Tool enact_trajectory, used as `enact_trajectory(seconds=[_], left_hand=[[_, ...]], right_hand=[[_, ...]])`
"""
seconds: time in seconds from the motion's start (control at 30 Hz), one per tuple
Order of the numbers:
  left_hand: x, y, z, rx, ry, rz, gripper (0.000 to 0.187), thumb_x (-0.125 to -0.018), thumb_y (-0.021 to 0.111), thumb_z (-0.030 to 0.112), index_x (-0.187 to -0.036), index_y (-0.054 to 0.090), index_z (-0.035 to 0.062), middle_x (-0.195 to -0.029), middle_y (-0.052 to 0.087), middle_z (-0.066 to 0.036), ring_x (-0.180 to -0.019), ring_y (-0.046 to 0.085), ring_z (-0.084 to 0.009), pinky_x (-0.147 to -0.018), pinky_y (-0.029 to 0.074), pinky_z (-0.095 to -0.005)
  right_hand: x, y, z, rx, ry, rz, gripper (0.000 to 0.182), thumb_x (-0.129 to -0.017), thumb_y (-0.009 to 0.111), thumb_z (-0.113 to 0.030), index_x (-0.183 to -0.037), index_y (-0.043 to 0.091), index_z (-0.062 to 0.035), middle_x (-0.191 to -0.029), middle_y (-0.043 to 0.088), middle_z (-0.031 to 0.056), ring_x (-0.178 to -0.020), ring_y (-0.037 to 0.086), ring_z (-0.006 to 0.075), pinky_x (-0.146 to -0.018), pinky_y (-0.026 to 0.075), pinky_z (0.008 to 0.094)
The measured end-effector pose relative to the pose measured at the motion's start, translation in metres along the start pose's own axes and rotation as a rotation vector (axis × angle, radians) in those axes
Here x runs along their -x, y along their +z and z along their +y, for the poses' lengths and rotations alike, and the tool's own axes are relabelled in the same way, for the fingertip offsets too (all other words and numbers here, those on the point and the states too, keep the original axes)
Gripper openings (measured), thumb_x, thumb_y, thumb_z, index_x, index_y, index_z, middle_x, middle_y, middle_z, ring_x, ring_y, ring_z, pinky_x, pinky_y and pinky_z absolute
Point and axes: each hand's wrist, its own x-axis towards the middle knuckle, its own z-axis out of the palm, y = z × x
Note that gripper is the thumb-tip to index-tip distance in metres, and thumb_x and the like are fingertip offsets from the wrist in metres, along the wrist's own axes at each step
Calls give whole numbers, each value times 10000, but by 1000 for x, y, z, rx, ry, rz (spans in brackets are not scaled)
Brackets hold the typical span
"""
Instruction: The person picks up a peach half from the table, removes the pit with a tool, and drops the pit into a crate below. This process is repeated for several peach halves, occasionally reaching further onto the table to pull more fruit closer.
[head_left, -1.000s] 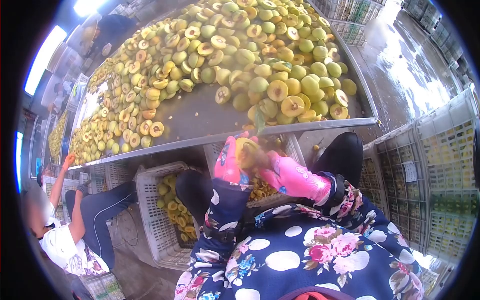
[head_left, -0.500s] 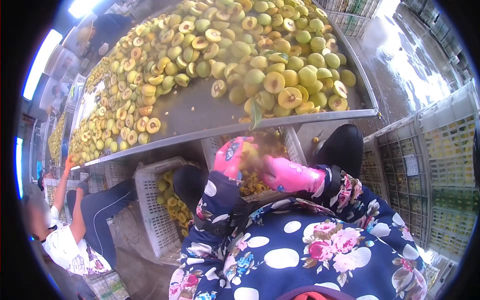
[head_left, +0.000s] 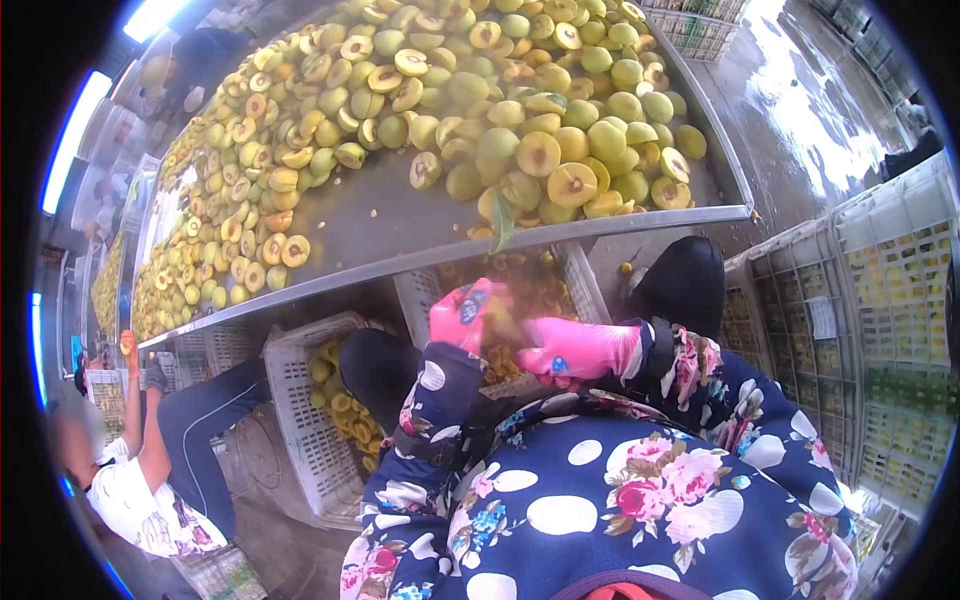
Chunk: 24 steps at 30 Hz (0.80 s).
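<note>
Fruit (head_left: 506, 322) — between left fingers (head_left: 480, 298) and right fingers (head_left: 543, 336).

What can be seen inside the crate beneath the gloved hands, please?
Yellow fruit pieces lie inside the crate; the left hand and right hand hide whatever lies directly behind them.

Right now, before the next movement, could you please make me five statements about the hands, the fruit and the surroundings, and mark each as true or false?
1. The left hand and the right hand wear pink gloves. True.
2. All the fruit on the table is whole. False: many fruit pieces there are cut open.
3. A green leaf lies at the near edge of the table. True.
4. Both hands rest on the tabletop. False: they are over a crate beyond its near edge.
5. A co-worker in a white top is at the wearer's left. True.
</note>
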Motion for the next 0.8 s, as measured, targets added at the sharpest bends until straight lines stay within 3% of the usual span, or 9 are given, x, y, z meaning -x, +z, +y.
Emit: enact_trajectory(seconds=[0.07,0.27,0.4,0.47,0.5,0.57,0.6,0.7,0.8], left_hand=[[2,3,0,90,44,24,238,-863,581,188,-940,605,-37,-822,648,-136,-684,612,-160,-608,492,-254],[16,20,-1,449,76,-33,316,-890,527,247,-1096,535,8,-981,613,-155,-831,607,-212,-681,511,-294],[6,-16,-3,634,221,-152,393,-901,482,321,-1176,477,40,-1063,571,-160,-902,589,-235,-734,521,-337],[6,-66,24,586,232,-25,401,-867,535,310,-1117,513,-3,-991,600,-176,-774,626,-254,-582,560,-353],[15,-80,45,351,291,246,352,-860,555,276,-1046,559,-23,-932,623,-171,-678,632,-235,-486,549,-342],[23,-123,72,-351,312,574,335,-851,579,320,-965,616,8,-788,639,-120,-633,626,-176,-549,524,-278],[6,-203,61,-1002,489,518,346,-857,575,317,-973,607,-7,-785,641,-128,-588,597,-151,-559,473,-242],[8,-178,106,-1468,250,610,330,-876,550,295,-983,599,-13,-816,636,-140,-600,579,-148,-546,431,-255],[-32,-120,140,-1149,418,308,407,-826,607,235,-1146,522,-2,-965,625,-154,-876,602,-190,-737,468,-289]], right_hand=[[-2,0,4,-144,-11,-58,233,-866,500,-266,-872,482,-34,-635,479,-8,-454,447,65,-383,374,221],[-5,9,15,-717,-199,-349,225,-886,495,-261,-831,489,-42,-529,427,-33,-375,378,39,-341,333,189],[-1,4,23,-497,-256,-273,226,-870,497,-263,-831,494,-40,-526,448,-16,-385,406,64,-349,336,205],[-13,-6,35,-218,-103,-121,215,-849,499,-249,-821,501,-35,-549,489,15,-403,455,109,-371,365,238],[-21,-11,46,-83,-27,-44,210,-839,500,-242,-815,505,-33,-561,510,30,-412,479,132,-382,379,255],[-48,-22,104,979,-199,138,295,-844,501,-283,-877,504,11,-617,560,98,-523,558,232,-500,447,345],[-44,-19,99,848,-111,137,386,-851,509,-327,-958,481,43,-692,590,152,-610,585,303,-594,458,395],[-39,-13,75,525,-73,203,356,-851,530,-314,-933,479,30,-685,579,134,-565,569,258,-535,445,360],[-41,-13,76,232,39,176,303,-864,537,-283,-902,466,9,-642,550,88,-508,530,183,-472,417,314]])
